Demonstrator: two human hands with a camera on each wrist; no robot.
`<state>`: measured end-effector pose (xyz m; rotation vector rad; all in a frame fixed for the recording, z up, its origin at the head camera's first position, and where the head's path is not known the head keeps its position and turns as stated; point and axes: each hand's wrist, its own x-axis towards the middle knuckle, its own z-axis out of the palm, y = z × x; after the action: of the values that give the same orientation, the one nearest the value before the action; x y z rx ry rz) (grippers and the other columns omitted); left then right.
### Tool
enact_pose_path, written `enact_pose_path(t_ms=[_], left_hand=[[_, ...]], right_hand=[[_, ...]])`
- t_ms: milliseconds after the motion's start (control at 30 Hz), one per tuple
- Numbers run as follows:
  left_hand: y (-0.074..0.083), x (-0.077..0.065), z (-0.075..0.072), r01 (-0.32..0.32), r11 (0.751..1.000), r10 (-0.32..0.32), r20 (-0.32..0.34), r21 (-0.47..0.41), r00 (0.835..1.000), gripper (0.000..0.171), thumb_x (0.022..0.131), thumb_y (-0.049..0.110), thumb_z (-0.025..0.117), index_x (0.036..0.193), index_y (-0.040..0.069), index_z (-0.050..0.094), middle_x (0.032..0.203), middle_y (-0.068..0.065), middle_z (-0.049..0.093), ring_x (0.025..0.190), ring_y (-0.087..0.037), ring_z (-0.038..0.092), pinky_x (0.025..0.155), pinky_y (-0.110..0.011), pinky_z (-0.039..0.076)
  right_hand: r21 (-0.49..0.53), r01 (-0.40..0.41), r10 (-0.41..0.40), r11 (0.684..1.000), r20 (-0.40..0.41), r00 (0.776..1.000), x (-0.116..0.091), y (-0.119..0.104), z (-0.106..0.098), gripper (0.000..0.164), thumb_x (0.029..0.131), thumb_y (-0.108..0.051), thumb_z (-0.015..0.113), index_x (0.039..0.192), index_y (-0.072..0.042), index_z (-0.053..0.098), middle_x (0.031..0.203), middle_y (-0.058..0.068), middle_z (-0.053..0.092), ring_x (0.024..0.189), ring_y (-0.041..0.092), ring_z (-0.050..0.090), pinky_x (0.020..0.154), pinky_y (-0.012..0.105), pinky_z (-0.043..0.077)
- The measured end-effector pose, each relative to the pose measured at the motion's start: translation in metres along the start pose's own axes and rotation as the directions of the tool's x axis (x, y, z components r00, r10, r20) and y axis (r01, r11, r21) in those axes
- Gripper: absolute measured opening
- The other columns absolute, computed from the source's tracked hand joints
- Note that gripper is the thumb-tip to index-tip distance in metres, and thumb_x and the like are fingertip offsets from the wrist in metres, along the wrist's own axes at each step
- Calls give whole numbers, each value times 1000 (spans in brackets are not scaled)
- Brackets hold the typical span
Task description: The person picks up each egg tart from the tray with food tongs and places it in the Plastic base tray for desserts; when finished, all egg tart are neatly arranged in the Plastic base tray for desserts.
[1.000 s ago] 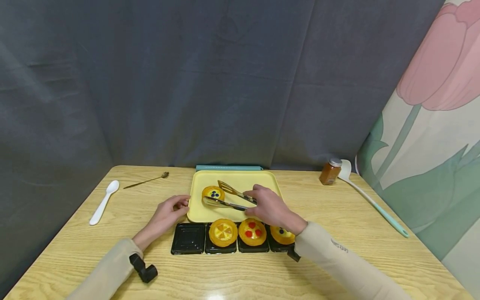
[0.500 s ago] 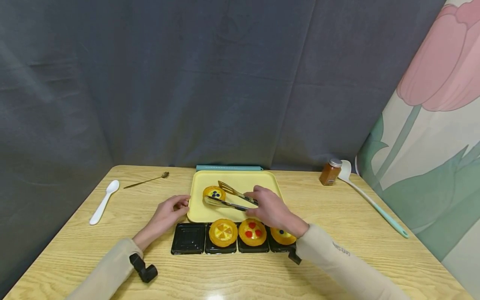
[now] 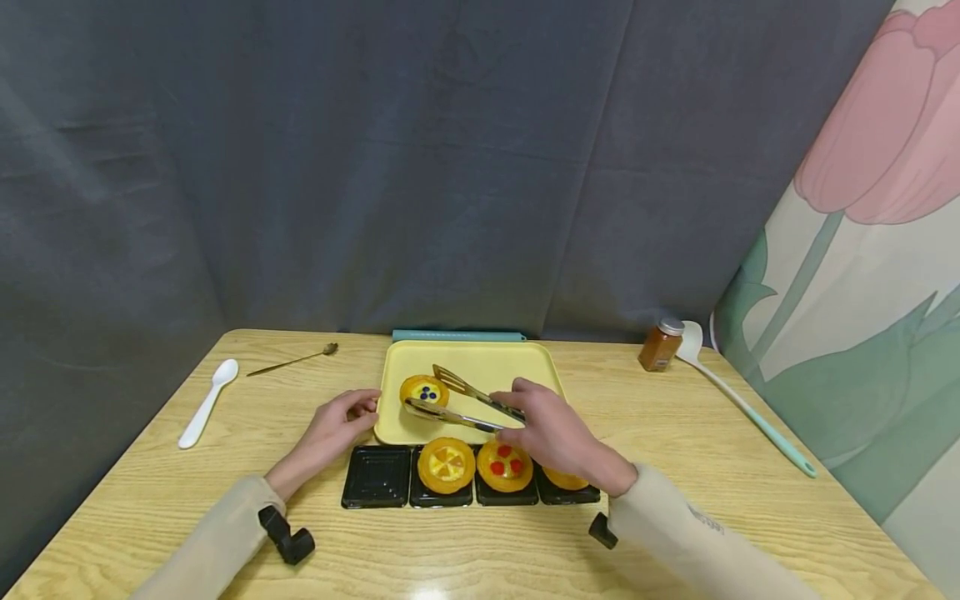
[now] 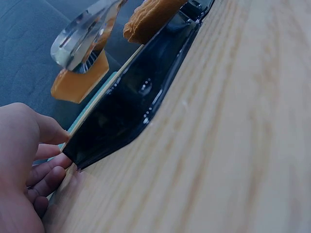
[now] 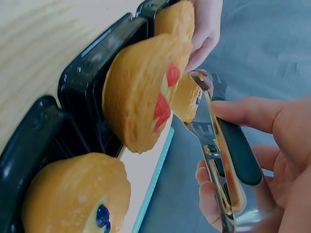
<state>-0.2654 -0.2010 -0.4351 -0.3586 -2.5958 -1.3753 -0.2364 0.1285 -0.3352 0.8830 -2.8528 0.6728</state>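
Observation:
The right hand (image 3: 551, 425) grips a pair of tongs (image 3: 465, 417), whose slotted ends lie on either side of a blueberry-topped tart (image 3: 423, 392). In the left wrist view this tart (image 4: 80, 80) is tilted and looks raised above the yellow tray. With thumb and fingers, the left hand (image 3: 333, 427) pinches the left rim of the yellow tray (image 3: 517, 360). In front of that tray stand several black square holders; the leftmost holder (image 3: 377, 477) is bare. The others carry an orange-wedge tart (image 3: 447, 467), a red-fruit tart (image 3: 506, 465) and a tart (image 3: 564, 481) partly hidden by the right hand.
A white spoon (image 3: 208, 404) and a thin brass spoon (image 3: 292, 361) lie on the left. Behind the tray is a teal bar (image 3: 459, 336). A spice jar (image 3: 661, 344) and a long-handled spoon (image 3: 750, 404) are on the right, near the wall.
The right hand has shifted slightly right and toward the front. The tongs and the blueberry tart have moved slightly left and nearer. The left hand has stayed at the tray's rim.

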Motion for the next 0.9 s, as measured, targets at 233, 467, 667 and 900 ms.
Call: enact_pose_path(t_ms=[233, 467, 667, 900], left_hand=[[1, 0, -1, 6, 1000, -6, 2, 9, 1000, 39, 96, 8, 65, 133, -4, 61, 107, -6, 64, 94, -20, 57, 82, -38, 47], [2, 0, 0, -1, 1000, 1, -3, 10, 1000, 38, 96, 6, 64, 132, -5, 61, 107, -7, 64, 94, -20, 57, 82, -36, 47], [3, -1, 1, -10, 1000, 10, -9, 14, 1000, 36, 97, 5, 63, 132, -5, 62, 107, -7, 64, 93, -20, 58, 82, -35, 48], [4, -3, 0, -47, 999, 47, -13, 2, 999, 37, 96, 6, 65, 131, -6, 62, 105, -8, 65, 91, -20, 58, 80, -34, 49]], right_hand=[[30, 46, -46, 998, 8, 999, -15, -10, -3, 47, 88, -14, 79, 132, -5, 67, 85, 1, 51, 73, 15, 44, 62, 29, 38], [75, 88, -91, 993, 36, 995, -27, -21, -3, 49, 88, -12, 76, 135, -6, 65, 82, 5, 45, 69, 12, 40, 60, 26, 35], [83, 154, -159, 985, 61, 985, -33, -30, 1, 49, 87, -9, 76, 134, -6, 66, 82, 5, 47, 68, 9, 40, 60, 24, 38], [83, 194, -203, 977, 105, 974, -35, -37, 9, 51, 87, -11, 78, 136, -8, 66, 82, 3, 45, 68, 9, 37, 59, 22, 35]])
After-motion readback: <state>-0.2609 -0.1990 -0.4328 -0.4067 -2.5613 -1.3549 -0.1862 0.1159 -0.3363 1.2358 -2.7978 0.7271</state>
